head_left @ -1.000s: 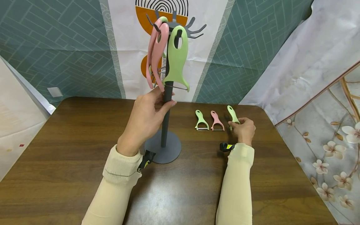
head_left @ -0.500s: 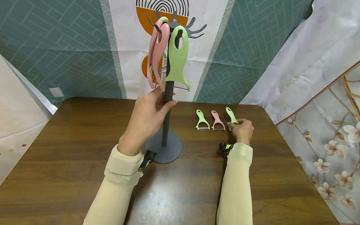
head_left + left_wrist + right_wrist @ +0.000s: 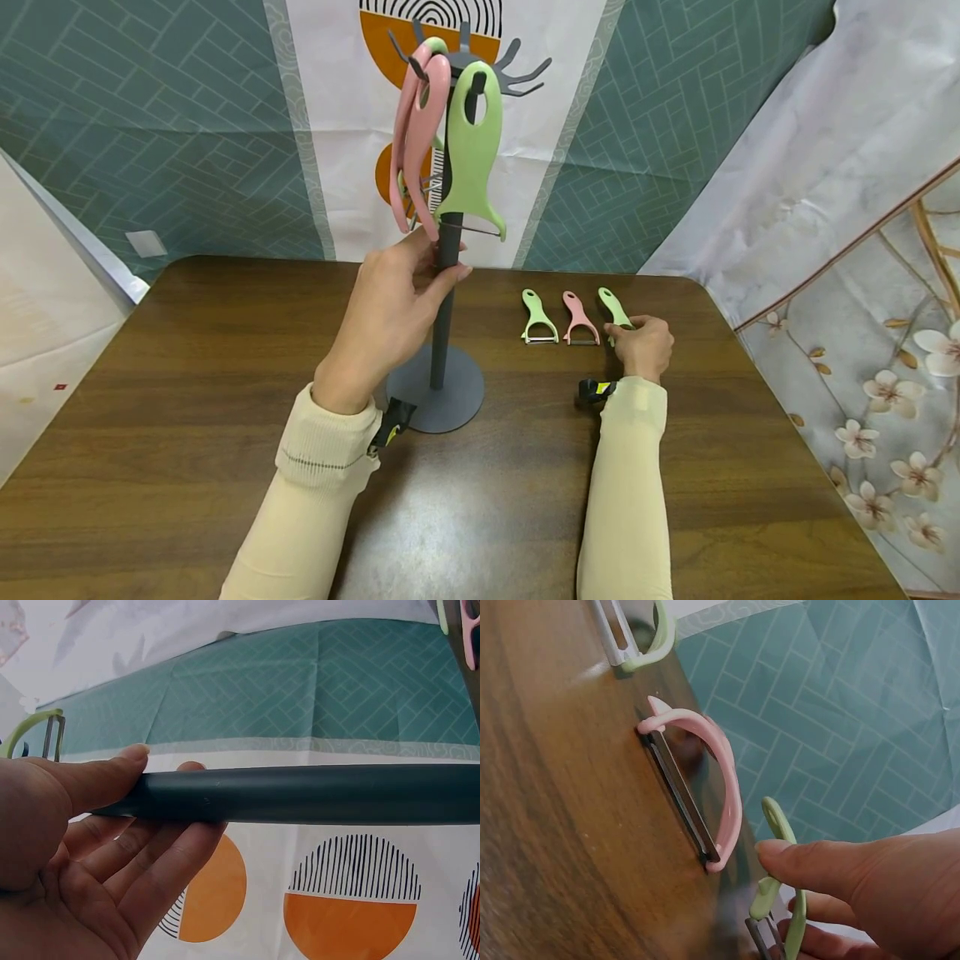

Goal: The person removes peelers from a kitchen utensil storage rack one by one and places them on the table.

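My left hand (image 3: 386, 312) grips the dark pole (image 3: 442, 333) of a hook stand just under the hanging peelers; in the left wrist view the thumb lies on one side of the pole (image 3: 322, 795) and the fingers on the other. From the stand's hooks hang a green peeler (image 3: 474, 158) in front and pink peelers (image 3: 426, 133) to its left, with more green partly hidden behind. At the right, my right hand (image 3: 647, 346) pinches a green peeler (image 3: 613, 307) between thumb and fingers, its handle pointing away; the right wrist view shows its blade end (image 3: 769, 930) beside the fingers.
To the left of the right hand, a pink peeler (image 3: 576, 315) and another green peeler (image 3: 536, 315) lie on the brown wooden table (image 3: 510, 467). Several bare hooks (image 3: 525, 82) spread at the stand's top right. The round base (image 3: 450, 400) rests on the table, with patterned cloth behind.
My right hand has shifted slightly left with the green peeler, bringing it a little nearer the pink one on the table. My left hand stays on the pole.
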### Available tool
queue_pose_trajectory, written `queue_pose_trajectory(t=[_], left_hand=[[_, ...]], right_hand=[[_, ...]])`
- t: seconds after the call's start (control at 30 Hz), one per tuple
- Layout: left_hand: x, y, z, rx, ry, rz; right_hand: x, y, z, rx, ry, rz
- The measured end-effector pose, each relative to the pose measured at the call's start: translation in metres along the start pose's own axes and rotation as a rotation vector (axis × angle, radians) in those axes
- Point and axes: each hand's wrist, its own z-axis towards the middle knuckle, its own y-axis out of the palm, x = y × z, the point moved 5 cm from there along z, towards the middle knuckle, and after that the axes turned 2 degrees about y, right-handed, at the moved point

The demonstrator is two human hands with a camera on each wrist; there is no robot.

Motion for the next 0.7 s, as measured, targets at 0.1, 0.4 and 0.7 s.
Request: queue_pose_trajectory(t=[0.1,0.4,0.7], left_hand=[[0.0000,-0.0004,-0.0002,0.001,0.001,-0.001],[0.0008,-0.0005,-0.0005,0.001,0.000,0.002],[0.0007,0.0001,-0.0004,-0.006,-0.008,-0.011]], right_hand=[[-0.0004,0.0008,-0.0005,0.001,0.008,-0.008],[-0.0006,0.0045,-0.0007,-0.002,0.034,-0.036],[-0.0006,0.0096,-0.0007,0.036,0.029,-0.048]])
